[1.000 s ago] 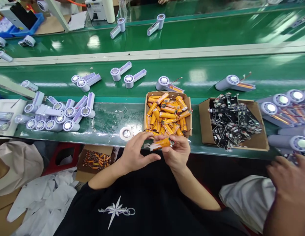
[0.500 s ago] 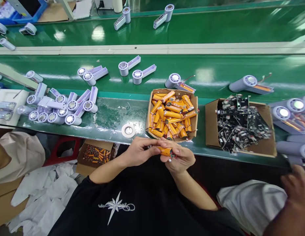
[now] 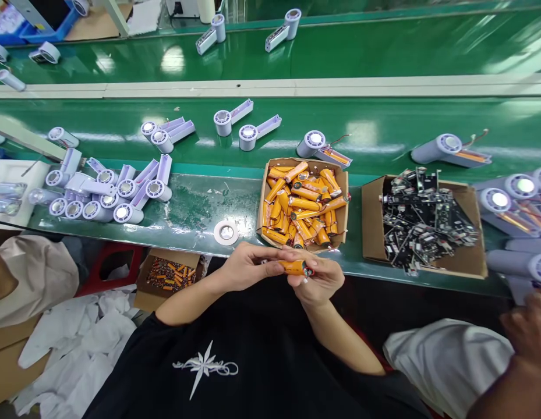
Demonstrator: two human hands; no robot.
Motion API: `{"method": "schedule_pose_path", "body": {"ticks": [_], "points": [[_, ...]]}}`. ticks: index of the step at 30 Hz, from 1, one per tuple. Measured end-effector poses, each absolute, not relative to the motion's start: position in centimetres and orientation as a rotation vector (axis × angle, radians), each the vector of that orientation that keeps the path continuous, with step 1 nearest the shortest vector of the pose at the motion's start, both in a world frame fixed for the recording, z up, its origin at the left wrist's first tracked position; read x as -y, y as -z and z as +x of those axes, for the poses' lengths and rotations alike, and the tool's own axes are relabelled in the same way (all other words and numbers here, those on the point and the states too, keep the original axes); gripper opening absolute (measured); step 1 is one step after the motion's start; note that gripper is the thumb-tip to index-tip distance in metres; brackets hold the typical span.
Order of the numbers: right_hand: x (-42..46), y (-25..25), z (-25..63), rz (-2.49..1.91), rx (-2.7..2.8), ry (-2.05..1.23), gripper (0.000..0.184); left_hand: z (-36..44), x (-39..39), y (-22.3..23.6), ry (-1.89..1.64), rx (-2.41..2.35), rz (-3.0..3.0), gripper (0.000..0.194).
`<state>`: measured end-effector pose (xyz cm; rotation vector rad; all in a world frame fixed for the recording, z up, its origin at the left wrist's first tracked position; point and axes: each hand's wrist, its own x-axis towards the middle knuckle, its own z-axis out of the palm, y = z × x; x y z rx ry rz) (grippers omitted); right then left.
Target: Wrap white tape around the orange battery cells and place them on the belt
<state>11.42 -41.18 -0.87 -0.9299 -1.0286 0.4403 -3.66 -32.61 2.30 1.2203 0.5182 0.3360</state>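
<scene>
Between my two hands is one orange-wrapped battery (image 3: 293, 267), held roughly level in front of my chest. My left hand (image 3: 253, 266) is closed on its left end, with thumb and fingers pinching it. The fingers of my right hand (image 3: 319, 278) are closed round the right end, where a dark cap and short wires with a small white connector show. Just beyond my hands stands a cardboard box (image 3: 267, 174) heaped with orange batteries of the same kind. A white roll of tape (image 3: 226, 232) lies on the bench to the left of that box.
A carton (image 3: 373, 224) of black circuit boards stands on the right. Lilac fan housings (image 3: 128, 213) cluster at the left, and others ride on the green belt (image 3: 375, 116). A co-worker's hand (image 3: 530, 326) is at the right edge. A small-parts box (image 3: 154, 297) sits below the bench.
The housings on the near belt have shifted slightly right, those on the far belt slightly left. My hands keep hold of the battery, which has turned a little.
</scene>
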Motion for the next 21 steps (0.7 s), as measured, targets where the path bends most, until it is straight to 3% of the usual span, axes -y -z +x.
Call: {"method": "schedule_pose_path", "body": {"ticks": [4,11,17,21], "points": [[41.5,0.6,11.3,-0.963,1.033,-0.404,0.024,-3.2,32.7,-1.7,-0.240,-0.488,1.014,0.067],[41.4,0.7,11.7,-0.817,0.986,-0.511,0.033,-3.5,32.3,-1.1,-0.197,-0.418,0.832,0.060],[40.9,0.7,12.4,-0.708,1.095,-0.502,0.040,-3.1,32.7,-1.7,-0.155,-0.552,0.813,0.074],[41.4,1.0,11.6,-0.758,0.958,-0.532,0.039,-3.2,33.2,-1.3,-0.166,-0.488,0.867,0.072]]}}
